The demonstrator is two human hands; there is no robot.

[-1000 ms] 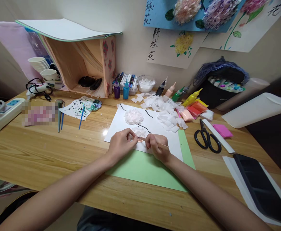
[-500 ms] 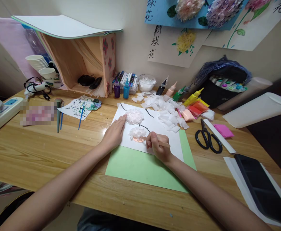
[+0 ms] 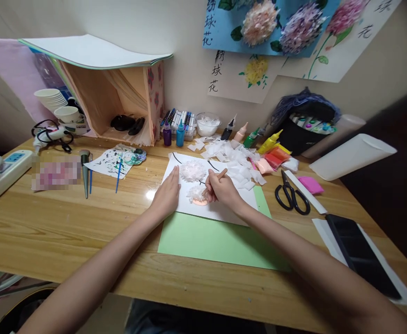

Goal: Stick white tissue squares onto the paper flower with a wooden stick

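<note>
White paper with black curved lines lies on a green sheet. On it are a full, fluffy white flower and a smaller white one, with a peach-coloured patch at its lower edge. My left hand rests flat on the paper's left edge, fingers stretched out. In my right hand a thin wooden stick is pinched, its lower end beside the smaller flower.
Cut white tissue pieces lie behind the paper, near the paint bottles. Black scissors and a black phone-like slab are at the right. Brushes and a paint-smeared sheet lie at the left.
The camera view has shifted slightly. My right hand has tipped the stick more upright, its top now pointing up and away, while its lower end stays by the smaller flower.
</note>
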